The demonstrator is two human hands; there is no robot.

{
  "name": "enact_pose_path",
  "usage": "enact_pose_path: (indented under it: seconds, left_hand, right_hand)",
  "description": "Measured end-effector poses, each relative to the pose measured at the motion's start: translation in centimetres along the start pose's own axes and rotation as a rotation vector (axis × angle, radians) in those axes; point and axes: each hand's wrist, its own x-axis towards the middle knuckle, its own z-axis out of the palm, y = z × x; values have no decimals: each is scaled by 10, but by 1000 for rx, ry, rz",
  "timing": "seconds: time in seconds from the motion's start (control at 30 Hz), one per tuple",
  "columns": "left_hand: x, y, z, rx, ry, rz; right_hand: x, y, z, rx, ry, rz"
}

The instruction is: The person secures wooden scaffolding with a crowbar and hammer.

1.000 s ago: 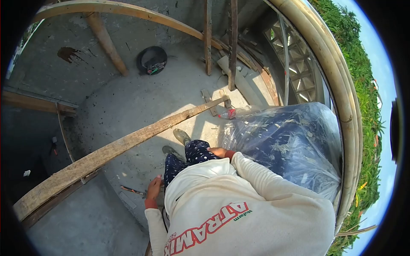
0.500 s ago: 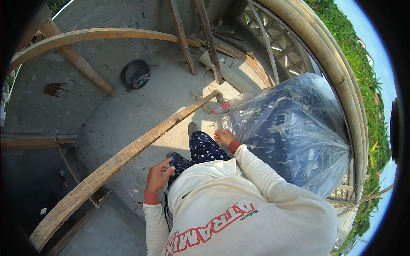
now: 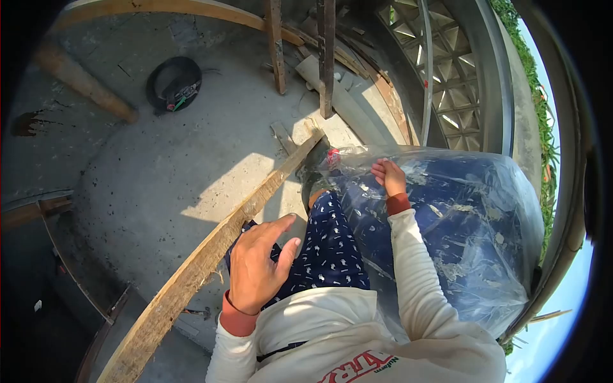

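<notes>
My left hand (image 3: 260, 263) is raised over my left thigh beside a long rough timber (image 3: 220, 249), its thumb and fingers apart and nothing in it. My right hand (image 3: 391, 177) hangs in front of a large blue bundle (image 3: 469, 217) wrapped in clear plastic sheet. Its fingers are loosely curled, with nothing visible in them; whether it touches the plastic cannot be made out. The timber slants from the lower left to the floor ahead of my feet. A clear bottle with a red label (image 3: 333, 158) lies by the bundle's near corner.
A black basin (image 3: 152, 88) with tools inside stands on the concrete floor. Two upright wooden posts (image 3: 325, 60) rise ahead. A grey pipe (image 3: 348, 105) and wood scraps lie behind them. A patterned block screen (image 3: 456, 76) lines the right side. A dark drop is at lower left.
I have stepped forward, closer to the bundle. My left hand has risen toward the camera. My right hand has moved from beside my leg to in front of the bundle.
</notes>
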Motion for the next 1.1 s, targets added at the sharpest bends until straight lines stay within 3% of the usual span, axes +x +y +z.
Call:
enact_pose_path:
  seconds: [0.13, 0.27, 0.37, 0.63, 0.77, 0.87, 0.9, 1.03, 1.1]
  left_hand:
    - [58, -45, 56, -70, 110, -208]
    - [109, -86, 111, 44, 72, -235]
    - [141, -98, 141, 30, -10, -408]
    - [252, -144, 230, 135, 7, -337]
    - [264, -223, 272, 532, -282, -322]
    - [234, -274, 292, 720, -632, -604]
    - [244, -260, 296, 827, -721, -666]
    - [245, -266, 309, 918, -669, -693]
    - [247, -270, 314, 952, -639, -680]
  right_hand:
    - [112, 11, 33, -19, 12, 34]
    - [195, 41, 47, -33, 5, 54]
    - [254, 60, 54, 9, 65, 75]
    - [398, 97, 36, 95, 221, 101]
    - [453, 101, 20, -20, 258, 109]
    - [493, 123, -3, -249, 292, 91]
    - [500, 132, -10, -348, 306, 66]
    - [493, 150, -36, -551, 305, 104]
    - [497, 185, -54, -489, 272, 87]
